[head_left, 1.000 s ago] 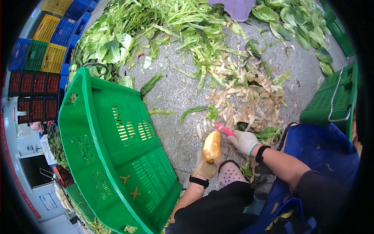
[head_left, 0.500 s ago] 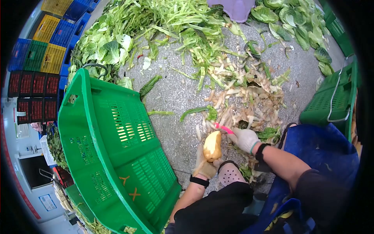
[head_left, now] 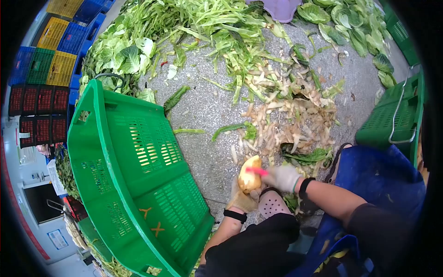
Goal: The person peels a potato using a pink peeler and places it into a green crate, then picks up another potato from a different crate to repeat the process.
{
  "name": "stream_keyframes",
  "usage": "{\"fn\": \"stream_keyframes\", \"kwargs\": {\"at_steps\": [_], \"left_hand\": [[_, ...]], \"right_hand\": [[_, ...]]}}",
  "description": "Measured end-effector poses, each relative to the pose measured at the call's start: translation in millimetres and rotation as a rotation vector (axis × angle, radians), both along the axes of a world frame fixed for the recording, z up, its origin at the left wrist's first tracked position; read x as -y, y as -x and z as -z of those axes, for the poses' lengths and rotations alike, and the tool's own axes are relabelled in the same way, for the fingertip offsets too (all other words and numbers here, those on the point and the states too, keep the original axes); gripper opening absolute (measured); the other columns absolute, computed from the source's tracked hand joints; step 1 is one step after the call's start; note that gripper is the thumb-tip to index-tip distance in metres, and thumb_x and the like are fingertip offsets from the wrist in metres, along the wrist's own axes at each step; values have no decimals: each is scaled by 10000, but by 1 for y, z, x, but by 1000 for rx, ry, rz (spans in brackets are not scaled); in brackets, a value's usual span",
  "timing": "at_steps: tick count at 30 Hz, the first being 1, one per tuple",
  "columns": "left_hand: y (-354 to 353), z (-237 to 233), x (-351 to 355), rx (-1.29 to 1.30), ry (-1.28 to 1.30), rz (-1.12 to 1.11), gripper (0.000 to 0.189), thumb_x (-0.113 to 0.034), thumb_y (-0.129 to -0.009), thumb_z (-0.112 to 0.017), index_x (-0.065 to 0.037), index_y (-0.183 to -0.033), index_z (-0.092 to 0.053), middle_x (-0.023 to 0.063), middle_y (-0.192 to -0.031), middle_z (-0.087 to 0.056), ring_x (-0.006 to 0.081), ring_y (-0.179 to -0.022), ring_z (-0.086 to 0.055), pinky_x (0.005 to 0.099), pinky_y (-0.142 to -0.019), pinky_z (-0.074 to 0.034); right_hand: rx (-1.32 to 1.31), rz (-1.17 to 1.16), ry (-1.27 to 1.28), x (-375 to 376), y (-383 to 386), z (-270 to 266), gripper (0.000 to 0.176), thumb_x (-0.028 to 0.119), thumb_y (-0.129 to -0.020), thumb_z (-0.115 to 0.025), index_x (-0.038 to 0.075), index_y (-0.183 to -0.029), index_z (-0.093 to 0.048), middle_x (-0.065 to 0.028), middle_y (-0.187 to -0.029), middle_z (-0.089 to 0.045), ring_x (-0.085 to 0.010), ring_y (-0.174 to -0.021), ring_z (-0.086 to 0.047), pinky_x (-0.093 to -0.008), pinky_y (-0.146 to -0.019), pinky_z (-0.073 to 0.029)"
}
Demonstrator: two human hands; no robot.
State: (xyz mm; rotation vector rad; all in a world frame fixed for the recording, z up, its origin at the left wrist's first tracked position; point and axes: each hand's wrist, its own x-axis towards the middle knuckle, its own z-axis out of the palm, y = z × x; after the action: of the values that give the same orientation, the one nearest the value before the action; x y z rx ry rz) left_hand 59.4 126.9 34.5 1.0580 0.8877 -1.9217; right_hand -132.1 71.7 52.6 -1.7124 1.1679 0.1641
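My left hand (head_left: pixel 243 198), in a pale work glove, is wrapped round the lower end of a large, partly peeled potato (head_left: pixel 249 181) with pale yellow flesh. In my gloved right hand (head_left: pixel 284 177), slightly blurred by motion, is a pink peeler (head_left: pixel 256 171). The peeler lies across the upper right part of the potato; its blade cannot be made out. Below the hands, a heap of brown and white peelings (head_left: pixel 295 122) covers the floor, with green scraps mixed in.
A big green crate (head_left: pixel 184 203) stands tilted at my left. Another green crate (head_left: pixel 392 115) with a wire handle is at the right. Heaped green trimmings (head_left: pixel 194 27), cabbage leaves (head_left: pixel 350 23) and a purple plastic piece (head_left: pixel 281 11) lie farther off. My clog (head_left: pixel 273 203) is close by the hands.
My right hand has brought the peeler down and left, from beyond the potato's upper end onto its side. My left hand still holds the potato in nearly the same place.
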Motion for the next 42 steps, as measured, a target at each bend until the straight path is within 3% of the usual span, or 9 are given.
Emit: {"fn": "stream_keyframes", "kwargs": {"at_steps": [5, 7, 11, 13, 16, 19, 20, 26, 42], "left_hand": [[-11, 7, -13, -450, 124, -47, 685, -635, -859, -478, -91, -1275, -508, 151, -1099, -609, 283, -833, -648, 328, -562, -602], [8, -13, 0, 107, 131, 63, 690, -638, -857, -492, -93, -1279, -503, 143, -1142, -596, 273, -910, -645, 403, -655, -608], [-4, 7, -8, 125, 292, 180, 621, -549, -882, -531, -90, -1298, -480, 131, -1159, -597, 261, -974, -639, 419, -798, -581], [-1, 2, -12, 196, 677, 131, 532, -314, -876, -650, -76, -1297, -430, 97, -1173, -591, 220, -1027, -620, 344, -867, -545], [3, -20, 7, 98, 343, 114, 595, -71, -797, -731, -60, -1272, -373, 83, -1144, -578, 169, -1031, -595, 290, -886, -516], [-1, 4, -13, 593, 833, 537, 590, -59, -801, -722, -64, -1277, -374, 86, -1167, -568, 156, -1036, -589, 313, -884, -518], [-6, 11, -13, 468, 783, 450, 507, -301, -906, -618, -88, -1318, -414, 112, -1220, -563, 208, -1052, -604, 368, -874, -533], [2, -15, 8, 201, 209, 200, 538, -531, -944, -449, -117, -1282, -507, 98, -1164, -606, 264, -1016, -623, 439, -786, -576], [-10, 13, -14, 413, 623, 440, 591, -127, -814, -724, -113, -1313, -407, 48, -1212, -577, 204, -1122, -568, 347, -970, -486]], "right_hand": [[-69, 126, 20, 18, 10, 14, 447, 479, -939, -463, 77, -1050, -624, -224, -883, -669, -395, -851, -648, -485, -756, -506], [83, 35, 79, 5, 10, -1, 428, 471, -942, -470, 80, -1032, -619, -224, -865, -665, -401, -834, -646, -495, -737, -504], [-54, 88, 73, 0, 0, 23, 414, 468, -950, -460, 96, -1053, -610, -215, -853, -668, -405, -810, -648, -497, -719, -505], [-47, 88, 64, 5, -6, 11, 408, 462, -954, -455, 98, -1064, -603, -208, -839, -668, -400, -792, -651, -494, -707, -506], [-19, -5, 99, 2, -1, 9, 420, 479, -947, -452, 94, -1044, -591, -204, -848, -670, -394, -787, -654, -482, -712, -510], [-148, 169, 5, 1, -4, 17, 448, 493, -948, -440, 79, -1009, -599, -217, -863, -671, -398, -823, -652, -483, -726, -509], [-185, 216, -1, 10, 1, 32, 452, 487, -952, -437, 72, -1005, -607, -224, -876, -672, -399, -844, -650, -483, -736, -507], [100, -56, 50, -5, 6, -1, 401, 489, -935, -476, 127, -1017, -629, -172, -882, -670, -393, -836, -640, -473, -750, -501], [-77, 58, 52, 8, 14, 16, 433, 500, -932, -471, 94, -942, -622, -195, -838, -674, -383, -778, -655, -487, -691, -506]]}}
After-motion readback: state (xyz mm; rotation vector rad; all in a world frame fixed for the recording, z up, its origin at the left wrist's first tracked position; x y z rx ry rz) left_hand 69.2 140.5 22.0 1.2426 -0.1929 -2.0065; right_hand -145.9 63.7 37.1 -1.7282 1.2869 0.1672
